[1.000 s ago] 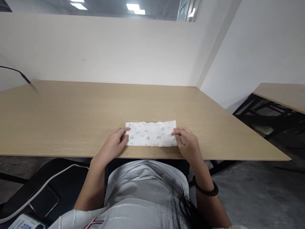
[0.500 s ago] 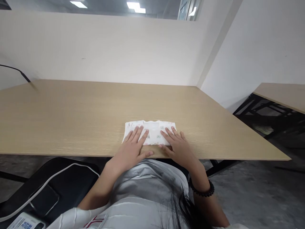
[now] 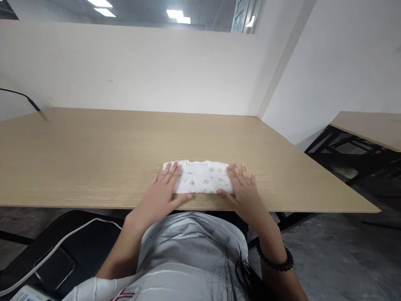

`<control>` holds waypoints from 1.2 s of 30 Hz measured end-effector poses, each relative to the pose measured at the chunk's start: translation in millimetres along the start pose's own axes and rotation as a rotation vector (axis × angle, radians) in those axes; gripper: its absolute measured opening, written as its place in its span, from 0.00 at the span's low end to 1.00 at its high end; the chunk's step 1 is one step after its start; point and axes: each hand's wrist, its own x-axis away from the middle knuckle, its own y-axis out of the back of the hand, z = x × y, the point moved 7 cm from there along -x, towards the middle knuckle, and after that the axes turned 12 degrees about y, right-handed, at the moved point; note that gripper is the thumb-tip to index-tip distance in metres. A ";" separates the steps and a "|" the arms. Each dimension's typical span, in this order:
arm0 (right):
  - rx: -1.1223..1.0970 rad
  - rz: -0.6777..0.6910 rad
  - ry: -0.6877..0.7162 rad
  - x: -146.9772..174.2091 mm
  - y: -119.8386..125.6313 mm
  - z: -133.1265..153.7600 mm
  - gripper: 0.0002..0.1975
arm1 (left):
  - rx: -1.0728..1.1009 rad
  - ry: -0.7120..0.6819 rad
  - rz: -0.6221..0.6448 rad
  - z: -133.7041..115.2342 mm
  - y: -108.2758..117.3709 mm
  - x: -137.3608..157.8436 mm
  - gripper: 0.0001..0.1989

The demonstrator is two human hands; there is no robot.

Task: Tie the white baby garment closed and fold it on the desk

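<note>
A white garment [image 3: 200, 177] with small printed animal figures lies folded into a wide, low rectangle near the table's front edge. A notch like a neckline shows in the middle of its far side. My left hand [image 3: 161, 188] rests over its left end, fingers stretched out and thumb pointing right along the near edge. At the right end, my right hand [image 3: 242, 190] lies with spread fingers, its thumb by the near right corner. Neither hand grips the cloth, and the fingers cover part of both ends.
The wooden table [image 3: 109, 146] reaches back to a white wall. A thin black cable [image 3: 33, 103] hangs at the far left. Below on the left are a black chair [image 3: 84, 242] and a white cable [image 3: 59, 242]. Another table [image 3: 369, 125] stands at the right.
Both hands have slid outward from the garment's middle toward its ends, the left one leftward and the right one rightward. More of the printed cloth shows. The view has tilted slightly.
</note>
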 end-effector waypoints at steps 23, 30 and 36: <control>-0.310 0.014 0.278 26.7 13.4 6.0 0.15 | 0.171 -0.238 -0.012 38.6 16.9 46.9 0.16; -0.767 0.015 0.336 44.5 55.0 19.1 0.07 | 0.633 -0.328 -0.026 29.7 62.8 72.4 0.10; -1.353 0.781 0.865 69.8 35.9 69.7 0.27 | 0.887 -0.671 0.668 -12.3 40.8 87.7 0.23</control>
